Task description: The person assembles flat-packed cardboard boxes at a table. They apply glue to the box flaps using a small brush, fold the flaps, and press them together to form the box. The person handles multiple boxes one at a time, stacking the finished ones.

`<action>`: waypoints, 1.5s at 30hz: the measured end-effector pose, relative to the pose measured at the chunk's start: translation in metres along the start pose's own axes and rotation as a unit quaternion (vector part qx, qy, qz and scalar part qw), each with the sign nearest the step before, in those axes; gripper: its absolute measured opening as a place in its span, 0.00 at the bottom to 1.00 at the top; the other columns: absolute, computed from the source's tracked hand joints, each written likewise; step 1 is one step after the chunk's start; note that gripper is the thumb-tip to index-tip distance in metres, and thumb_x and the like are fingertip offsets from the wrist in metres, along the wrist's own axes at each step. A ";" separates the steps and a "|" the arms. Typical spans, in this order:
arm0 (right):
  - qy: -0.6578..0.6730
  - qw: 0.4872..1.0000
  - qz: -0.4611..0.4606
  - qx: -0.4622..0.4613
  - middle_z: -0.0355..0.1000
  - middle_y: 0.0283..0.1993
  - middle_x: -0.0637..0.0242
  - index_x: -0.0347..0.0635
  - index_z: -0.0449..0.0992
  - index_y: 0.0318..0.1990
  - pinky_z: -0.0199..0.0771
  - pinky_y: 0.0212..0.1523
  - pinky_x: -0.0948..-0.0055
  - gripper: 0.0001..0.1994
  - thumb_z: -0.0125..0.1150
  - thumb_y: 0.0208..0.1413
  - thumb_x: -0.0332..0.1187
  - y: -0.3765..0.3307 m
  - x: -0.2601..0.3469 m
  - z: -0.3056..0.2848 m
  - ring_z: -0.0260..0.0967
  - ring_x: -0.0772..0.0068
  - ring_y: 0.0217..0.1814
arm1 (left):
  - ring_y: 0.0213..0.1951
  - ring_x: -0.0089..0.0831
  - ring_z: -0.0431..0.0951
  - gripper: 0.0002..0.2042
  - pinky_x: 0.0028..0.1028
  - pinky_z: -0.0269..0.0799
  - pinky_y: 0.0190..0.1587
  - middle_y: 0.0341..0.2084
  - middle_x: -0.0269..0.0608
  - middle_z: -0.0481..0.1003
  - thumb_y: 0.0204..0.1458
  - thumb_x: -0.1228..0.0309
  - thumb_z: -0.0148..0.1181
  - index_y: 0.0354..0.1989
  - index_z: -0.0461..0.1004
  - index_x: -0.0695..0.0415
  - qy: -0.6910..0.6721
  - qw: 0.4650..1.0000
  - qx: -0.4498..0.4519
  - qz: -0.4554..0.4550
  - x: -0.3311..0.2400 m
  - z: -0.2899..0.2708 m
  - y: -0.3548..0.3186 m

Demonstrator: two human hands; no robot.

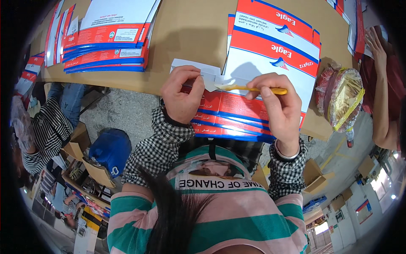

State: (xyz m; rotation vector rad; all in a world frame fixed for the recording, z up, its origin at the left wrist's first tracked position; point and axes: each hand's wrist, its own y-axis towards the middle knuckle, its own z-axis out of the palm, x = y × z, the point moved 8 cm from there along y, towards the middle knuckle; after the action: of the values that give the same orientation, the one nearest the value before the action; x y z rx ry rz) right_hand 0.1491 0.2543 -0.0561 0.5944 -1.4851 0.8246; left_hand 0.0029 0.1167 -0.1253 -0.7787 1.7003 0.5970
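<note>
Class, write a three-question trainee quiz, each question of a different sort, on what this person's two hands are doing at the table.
1. True or false: the right hand holds a yellow-handled brush.
2. What does the left hand pinch?
3. Where does the flattened carton lie? A) on the floor B) on the brown table C) on a lap

Key: 1 true. 2 The carton's white flap. 3 B.

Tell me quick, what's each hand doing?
Left hand: fingers pinching the white flap of the flat carton.
Right hand: closed on a yellow-handled brush.
</note>
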 end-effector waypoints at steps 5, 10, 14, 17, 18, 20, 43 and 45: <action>0.032 0.998 -0.042 -0.036 0.70 0.40 0.56 0.32 0.66 0.40 0.72 0.41 0.76 0.05 0.45 0.58 0.20 -0.001 0.013 -0.019 0.69 0.75 0.37 | 0.30 0.28 0.77 0.03 0.23 0.73 0.33 0.32 0.43 0.74 0.45 0.82 0.58 0.29 0.73 0.65 -0.009 1.000 0.001 -0.007 0.000 0.000 0.000; 0.030 0.998 -0.003 -0.060 0.70 0.44 0.55 0.31 0.66 0.44 0.73 0.46 0.73 0.07 0.44 0.59 0.20 0.002 0.015 -0.022 0.70 0.71 0.41 | 0.31 0.28 0.77 0.03 0.23 0.73 0.34 0.33 0.43 0.74 0.45 0.82 0.59 0.30 0.73 0.65 -0.004 1.000 0.004 0.001 -0.001 0.000 0.000; 0.013 1.000 0.019 0.000 0.70 0.46 0.55 0.31 0.66 0.45 0.71 0.49 0.74 0.08 0.44 0.59 0.20 0.002 0.008 -0.016 0.70 0.70 0.44 | 0.32 0.28 0.77 0.03 0.23 0.73 0.35 0.33 0.43 0.75 0.45 0.82 0.59 0.30 0.73 0.65 -0.008 1.000 0.004 -0.005 0.000 0.000 0.000; -0.003 0.999 0.023 0.029 0.70 0.46 0.56 0.31 0.66 0.45 0.70 0.48 0.76 0.08 0.45 0.59 0.20 0.003 0.002 -0.011 0.69 0.72 0.44 | 0.32 0.28 0.77 0.03 0.23 0.73 0.35 0.32 0.43 0.75 0.45 0.82 0.59 0.29 0.73 0.65 -0.002 1.000 0.003 -0.001 -0.001 0.000 0.000; -0.009 0.999 0.024 0.035 0.70 0.46 0.57 0.31 0.66 0.45 0.70 0.48 0.76 0.08 0.45 0.59 0.20 0.003 0.001 -0.010 0.69 0.72 0.44 | 0.32 0.28 0.77 0.03 0.23 0.73 0.35 0.32 0.43 0.75 0.45 0.82 0.59 0.29 0.73 0.65 0.001 1.000 0.003 0.001 -0.001 0.000 0.000; -0.017 0.999 0.030 0.042 0.71 0.45 0.58 0.31 0.67 0.44 0.70 0.47 0.77 0.08 0.45 0.59 0.21 0.003 -0.003 -0.008 0.69 0.73 0.44 | 0.31 0.28 0.77 0.03 0.23 0.72 0.35 0.33 0.43 0.75 0.45 0.82 0.59 0.29 0.73 0.65 0.003 1.000 0.004 0.003 -0.001 0.000 0.001; -0.077 0.997 0.006 0.031 0.73 0.41 0.58 0.32 0.70 0.41 0.69 0.46 0.73 0.08 0.46 0.55 0.20 0.007 0.004 -0.009 0.70 0.69 0.42 | 0.31 0.29 0.77 0.03 0.24 0.72 0.35 0.32 0.43 0.75 0.45 0.81 0.59 0.29 0.73 0.64 0.014 1.000 0.007 0.011 -0.005 0.000 0.001; -0.088 0.994 0.006 0.061 0.73 0.41 0.58 0.32 0.70 0.41 0.69 0.46 0.73 0.08 0.46 0.55 0.20 0.007 0.002 -0.005 0.70 0.69 0.42 | 0.31 0.29 0.77 0.03 0.24 0.72 0.35 0.32 0.43 0.75 0.45 0.81 0.59 0.29 0.73 0.65 0.015 1.000 0.006 0.008 -0.004 0.000 0.001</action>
State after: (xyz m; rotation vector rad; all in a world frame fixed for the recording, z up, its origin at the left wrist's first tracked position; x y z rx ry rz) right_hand 0.1468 0.2628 -0.0550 0.7661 -1.6076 0.8959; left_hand 0.0025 0.1180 -0.1209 -0.7682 1.7380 0.5883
